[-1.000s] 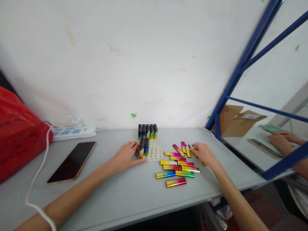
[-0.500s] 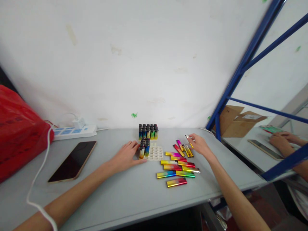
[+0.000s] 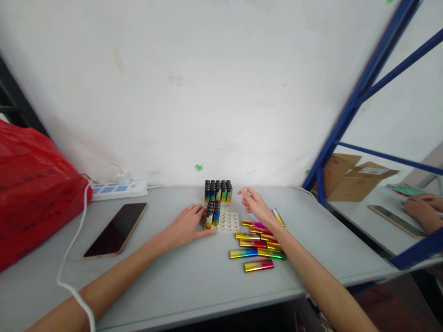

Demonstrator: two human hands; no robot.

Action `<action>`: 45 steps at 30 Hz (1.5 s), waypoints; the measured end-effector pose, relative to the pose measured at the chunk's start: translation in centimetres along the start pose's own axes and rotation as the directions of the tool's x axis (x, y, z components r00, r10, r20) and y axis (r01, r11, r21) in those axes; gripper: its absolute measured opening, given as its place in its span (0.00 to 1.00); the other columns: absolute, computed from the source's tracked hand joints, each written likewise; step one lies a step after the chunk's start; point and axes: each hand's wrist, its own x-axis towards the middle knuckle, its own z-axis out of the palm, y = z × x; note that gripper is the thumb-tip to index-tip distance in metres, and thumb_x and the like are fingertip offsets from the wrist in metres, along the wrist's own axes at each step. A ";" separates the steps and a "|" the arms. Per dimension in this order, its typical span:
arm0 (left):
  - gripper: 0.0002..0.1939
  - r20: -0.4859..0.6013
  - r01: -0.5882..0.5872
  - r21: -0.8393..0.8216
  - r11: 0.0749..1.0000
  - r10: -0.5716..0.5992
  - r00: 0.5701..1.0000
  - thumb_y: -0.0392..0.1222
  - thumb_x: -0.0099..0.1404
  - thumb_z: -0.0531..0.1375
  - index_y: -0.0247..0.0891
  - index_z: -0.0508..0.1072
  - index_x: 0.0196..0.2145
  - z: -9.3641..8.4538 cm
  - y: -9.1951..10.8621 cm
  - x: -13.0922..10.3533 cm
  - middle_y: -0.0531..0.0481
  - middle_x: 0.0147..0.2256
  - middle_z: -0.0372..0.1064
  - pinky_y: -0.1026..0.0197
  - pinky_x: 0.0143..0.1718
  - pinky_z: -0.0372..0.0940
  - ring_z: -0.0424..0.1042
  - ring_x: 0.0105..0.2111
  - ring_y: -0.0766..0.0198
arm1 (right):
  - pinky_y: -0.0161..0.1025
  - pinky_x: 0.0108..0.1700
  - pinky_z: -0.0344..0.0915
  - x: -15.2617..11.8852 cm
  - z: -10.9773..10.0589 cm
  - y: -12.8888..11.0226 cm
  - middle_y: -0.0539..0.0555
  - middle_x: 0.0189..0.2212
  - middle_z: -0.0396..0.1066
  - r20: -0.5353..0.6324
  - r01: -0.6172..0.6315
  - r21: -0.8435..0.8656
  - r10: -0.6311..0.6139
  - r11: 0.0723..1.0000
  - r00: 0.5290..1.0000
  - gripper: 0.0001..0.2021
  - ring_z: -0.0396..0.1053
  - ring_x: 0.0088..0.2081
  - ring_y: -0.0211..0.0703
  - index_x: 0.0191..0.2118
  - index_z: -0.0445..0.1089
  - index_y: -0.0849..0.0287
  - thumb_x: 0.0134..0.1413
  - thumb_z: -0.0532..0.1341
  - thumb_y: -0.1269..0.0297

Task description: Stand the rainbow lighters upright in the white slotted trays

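Note:
My left hand (image 3: 188, 223) lies on the table with its fingers closed around the left end of a white tray (image 3: 230, 223). Its thumb stretches along the tray's front edge. The tray has rows of round holes, and several black-topped lighters (image 3: 213, 214) stand upright in its left part. Right of the tray and above the table, my right hand (image 3: 254, 203) is pinched on a slim metallic lighter case (image 3: 246, 190), mostly hidden by the fingers. Below that hand lie several shiny lighter cases (image 3: 254, 243) in yellow, red, blue and green. A silver-yellow case (image 3: 278, 216) rests beside the wrist.
Behind the tray stands a block of upright lighters (image 3: 218, 191). On the left are a phone (image 3: 116, 230), a white power strip (image 3: 121, 190), a white cable (image 3: 58, 272) and a red bag (image 3: 34, 184). At right, beyond a blue metal frame (image 3: 346, 110), another person's hands (image 3: 422, 207) show.
My right hand has moved left from the far side of the loose cases toward the tray, carrying a lighter case. My left hand stays at the tray. The view has shifted slightly.

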 end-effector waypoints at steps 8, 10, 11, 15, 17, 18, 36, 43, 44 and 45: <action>0.33 -0.006 -0.006 0.005 1.000 0.006 1.000 0.73 0.64 0.62 0.39 0.76 0.46 0.1 -0.1 0.0 0.41 0.47 0.74 0.45 0.53 0.69 0.73 0.48 0.45 | 0.39 0.30 0.49 -1.4 1.1 0.9 0.45 0.16 0.51 -0.229 0.054 -0.450 -0.174 0.891 0.958 0.29 0.53 0.23 0.37 0.18 0.53 0.53 0.59 0.54 0.36; 0.33 -0.009 -0.003 0.010 1.000 0.003 1.000 0.73 0.63 0.62 0.39 0.76 0.46 0.1 -0.1 0.0 0.41 0.47 0.74 0.45 0.54 0.68 0.73 0.48 0.45 | 0.39 0.30 0.49 -1.3 1.0 1.1 0.46 0.16 0.52 -0.258 0.033 -0.469 -0.172 0.883 0.951 0.26 0.54 0.23 0.38 0.18 0.54 0.53 0.58 0.53 0.40; 0.33 -0.004 0.000 0.014 1.000 0.000 1.000 0.73 0.64 0.62 0.39 0.76 0.46 0.0 0.0 0.0 0.41 0.47 0.74 0.45 0.54 0.68 0.73 0.48 0.45 | 0.39 0.30 0.49 -1.2 1.0 1.2 0.46 0.17 0.53 -0.259 0.030 -0.472 -0.172 0.881 0.950 0.25 0.55 0.23 0.38 0.19 0.55 0.53 0.58 0.52 0.42; 0.33 0.035 0.009 0.024 1.000 -0.010 0.999 0.73 0.65 0.61 0.38 0.76 0.46 -0.2 0.2 0.0 0.40 0.48 0.73 0.45 0.54 0.68 0.72 0.50 0.45 | 0.39 0.31 0.51 -1.4 1.2 1.2 0.46 0.18 0.57 -0.214 0.063 -0.481 -0.187 0.875 0.959 0.23 0.58 0.24 0.39 0.21 0.56 0.53 0.60 0.51 0.44; 0.33 0.047 0.015 0.028 1.000 -0.016 0.999 0.73 0.65 0.61 0.37 0.75 0.46 -0.3 0.3 0.0 0.39 0.48 0.73 0.45 0.55 0.68 0.72 0.50 0.44 | 0.39 0.31 0.51 -1.8 1.3 0.8 0.46 0.19 0.58 -0.184 0.096 -0.491 -0.211 0.866 0.960 0.24 0.58 0.25 0.40 0.23 0.57 0.54 0.64 0.51 0.43; 0.33 0.048 0.015 0.029 0.999 -0.016 0.999 0.73 0.65 0.61 0.37 0.75 0.47 -0.3 0.3 0.0 0.39 0.48 0.73 0.45 0.55 0.68 0.72 0.50 0.44 | 0.38 0.31 0.52 -2.0 1.4 0.5 0.46 0.20 0.59 -0.163 0.117 -0.498 -0.225 0.860 0.960 0.24 0.58 0.26 0.40 0.24 0.58 0.54 0.66 0.51 0.42; 0.32 0.020 -0.003 0.005 1.000 0.003 1.000 0.70 0.65 0.63 0.38 0.75 0.49 -0.2 0.3 -0.1 0.41 0.48 0.73 0.47 0.53 0.67 0.72 0.49 0.45 | 0.39 0.35 0.60 -4.2 4.0 -0.9 0.52 0.28 0.74 0.334 0.437 -0.557 -0.292 0.706 0.896 0.20 0.69 0.29 0.43 0.31 0.67 0.55 0.74 0.55 0.49; 0.29 0.010 -0.028 -0.010 1.000 0.028 1.000 0.69 0.67 0.61 0.40 0.75 0.47 -0.1 0.1 -0.1 0.41 0.47 0.74 0.47 0.52 0.67 0.72 0.48 0.46 | 0.40 0.40 0.63 -3.6 5.5 0.5 0.56 0.34 0.78 0.419 0.518 -0.713 -0.307 0.472 0.855 0.16 0.73 0.35 0.46 0.38 0.72 0.58 0.73 0.59 0.52; 0.29 0.006 -0.029 -0.012 1.000 0.029 1.000 0.69 0.67 0.61 0.40 0.75 0.47 0.0 0.0 -0.1 0.41 0.47 0.74 0.46 0.53 0.67 0.72 0.49 0.46 | 0.41 0.42 0.63 -3.6 5.7 0.4 0.57 0.34 0.78 0.420 0.522 -0.735 -0.314 0.434 0.852 0.17 0.74 0.35 0.46 0.37 0.72 0.58 0.72 0.60 0.51; 0.29 0.003 -0.027 -0.011 1.000 0.027 1.000 0.69 0.66 0.61 0.40 0.75 0.46 0.1 0.0 -0.1 0.41 0.47 0.74 0.46 0.53 0.68 0.72 0.49 0.46 | 0.42 0.43 0.64 -3.5 5.9 0.3 0.57 0.33 0.78 0.423 0.524 -0.749 -0.315 0.405 0.850 0.18 0.74 0.35 0.46 0.35 0.72 0.58 0.72 0.60 0.50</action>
